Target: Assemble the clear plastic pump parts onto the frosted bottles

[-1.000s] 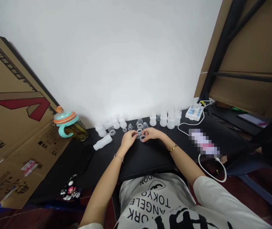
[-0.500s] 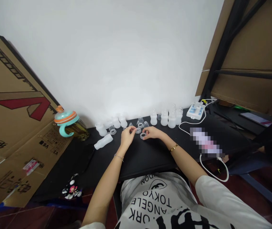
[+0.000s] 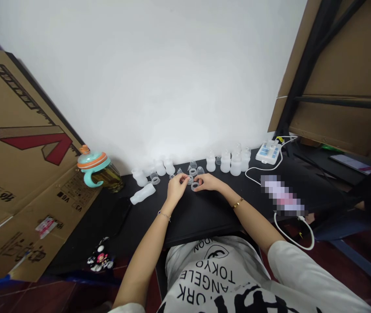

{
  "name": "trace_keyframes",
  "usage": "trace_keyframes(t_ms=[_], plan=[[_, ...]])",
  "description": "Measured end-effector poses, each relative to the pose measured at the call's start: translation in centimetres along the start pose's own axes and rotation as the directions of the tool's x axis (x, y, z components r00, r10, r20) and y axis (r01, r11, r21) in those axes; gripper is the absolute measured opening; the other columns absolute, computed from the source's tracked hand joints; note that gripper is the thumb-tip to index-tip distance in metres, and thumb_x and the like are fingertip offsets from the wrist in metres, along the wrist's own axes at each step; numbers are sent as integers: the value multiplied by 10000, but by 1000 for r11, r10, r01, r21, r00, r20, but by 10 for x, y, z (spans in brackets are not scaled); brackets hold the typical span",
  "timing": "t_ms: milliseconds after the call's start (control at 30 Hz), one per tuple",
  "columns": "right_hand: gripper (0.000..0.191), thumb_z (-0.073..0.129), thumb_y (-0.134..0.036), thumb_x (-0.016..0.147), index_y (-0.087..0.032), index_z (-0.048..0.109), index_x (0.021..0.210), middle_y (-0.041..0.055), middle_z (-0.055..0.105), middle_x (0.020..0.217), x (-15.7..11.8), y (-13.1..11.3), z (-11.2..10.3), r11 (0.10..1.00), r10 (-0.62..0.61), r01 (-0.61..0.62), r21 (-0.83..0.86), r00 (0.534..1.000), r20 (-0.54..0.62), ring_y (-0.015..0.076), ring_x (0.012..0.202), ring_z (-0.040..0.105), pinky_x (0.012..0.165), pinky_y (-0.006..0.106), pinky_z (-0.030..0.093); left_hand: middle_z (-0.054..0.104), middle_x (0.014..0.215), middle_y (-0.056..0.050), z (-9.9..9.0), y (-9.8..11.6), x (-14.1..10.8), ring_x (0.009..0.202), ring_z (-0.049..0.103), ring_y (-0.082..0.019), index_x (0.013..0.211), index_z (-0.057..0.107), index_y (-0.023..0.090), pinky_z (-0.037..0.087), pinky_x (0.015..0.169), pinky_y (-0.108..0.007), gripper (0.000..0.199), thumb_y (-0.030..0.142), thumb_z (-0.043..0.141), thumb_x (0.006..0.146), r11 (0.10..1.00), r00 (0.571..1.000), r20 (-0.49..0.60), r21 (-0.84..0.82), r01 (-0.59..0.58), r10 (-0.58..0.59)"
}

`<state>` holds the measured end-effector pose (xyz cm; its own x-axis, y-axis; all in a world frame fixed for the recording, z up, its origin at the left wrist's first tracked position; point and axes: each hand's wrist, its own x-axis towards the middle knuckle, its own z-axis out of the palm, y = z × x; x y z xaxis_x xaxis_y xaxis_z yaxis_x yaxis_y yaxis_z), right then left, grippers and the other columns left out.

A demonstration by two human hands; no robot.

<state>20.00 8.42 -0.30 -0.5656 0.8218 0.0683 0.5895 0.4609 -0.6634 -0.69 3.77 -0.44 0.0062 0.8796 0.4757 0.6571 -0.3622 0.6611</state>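
Observation:
My left hand is closed in a pinch on a small clear silicone nipple. Right beside it, my right hand grips a translucent bottle ring low over the black table. The two pieces are close together, and I cannot tell if they touch. Behind my fingers stand more clear rings and a clear cap. A white bottle body lies on its side left of my left hand, with another clear ring behind it.
White baby bottles with tops stand at the back right; several open bottle bodies stand back left. A lidded jug sits beside a cardboard box. On the right are a power strip, a white cable and a blurred-out phone.
My left hand has shifted slightly right, bringing the nipple closer to the ring in my right hand. The right hand stays almost in place. The whole view has shifted a little.

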Motion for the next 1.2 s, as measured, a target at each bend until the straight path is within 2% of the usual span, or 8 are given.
trace_keyframes(t_ms=[200, 333, 533, 600, 700, 833, 1000, 1200], plan=[[389, 868, -418, 706, -184, 734, 986, -3, 705, 840, -2, -8, -2, 997, 35, -37, -63, 999, -28, 149, 712, 612, 614, 240, 375, 773, 899, -22, -2, 3, -2, 822, 704, -198, 904, 733, 225, 508, 777, -292, 110, 302, 654, 911, 996, 999, 22, 77, 35, -37], [385, 844, -472, 716, -195, 704, 943, -4, 691, 836, -5, -10, -12, 992, 87, -99, -84, 988, -130, 151, 722, 592, 600, 242, 347, 778, 899, -27, -1, 1, -1, 824, 709, -199, 902, 739, 227, 514, 780, -297, 110, 302, 658, 905, 995, 997, 44, 81, 63, -67], [413, 810, -515, 720, -195, 689, 951, 15, 676, 930, -3, -12, -20, 980, 88, -13, 201, 925, -369, 132, 718, 567, 599, 232, 402, 768, 855, -23, 2, 0, -2, 772, 697, -181, 930, 747, 214, 509, 762, -281, 133, 300, 648, 906, 999, 992, 122, 45, 24, -29], [411, 788, -516, 745, -190, 681, 971, 38, 686, 950, -2, -16, -20, 892, 159, 8, 453, 931, -329, 123, 667, 567, 524, 220, 404, 766, 851, -20, 3, 0, -2, 764, 691, -177, 938, 750, 210, 505, 755, -279, 141, 298, 644, 909, 999, 991, 134, 38, 9, -14], [351, 734, -483, 814, -187, 662, 990, 76, 714, 998, -3, -24, -19, 619, 219, 0, 785, 960, -173, 116, 624, 588, 443, 200, 412, 769, 866, -23, 3, 1, -2, 771, 690, -176, 942, 754, 207, 499, 748, -276, 137, 280, 644, 903, 999, 987, 159, 39, -2, -4], [257, 678, -407, 862, -186, 654, 990, 96, 735, 1084, -6, -29, -18, 385, 220, -23, 923, 973, -68, 107, 608, 592, 447, 193, 444, 765, 839, -25, 5, -1, -3, 776, 693, -184, 901, 759, 211, 505, 763, -281, 110, 242, 656, 876, 997, 974, 224, 71, 10, -26], [254, 594, -405, 915, -172, 662, 990, 100, 739, 1061, -7, -31, -19, 318, 186, -84, 944, 982, 25, 106, 592, 573, 476, 194, 459, 766, 861, -34, 4, 2, -4, 807, 707, -202, 956, 749, 211, 521, 788, -297, 199, 381, 659, 903, 999, 972, 230, 37, 28, -36], [285, 535, -400, 960, -162, 685, 1009, 58, 719, 829, -9, -36, -17, 312, 157, -199, 929, 975, 156, 112, 563, 570, 501, 189, 472, 737, 1131, -60, -2, 14, -4, 864, 715, -190, 1379, 561, 241, 535, 863, -325, 527, 502, 643, 928, 999, 995, 97, -45, 25, -21]])
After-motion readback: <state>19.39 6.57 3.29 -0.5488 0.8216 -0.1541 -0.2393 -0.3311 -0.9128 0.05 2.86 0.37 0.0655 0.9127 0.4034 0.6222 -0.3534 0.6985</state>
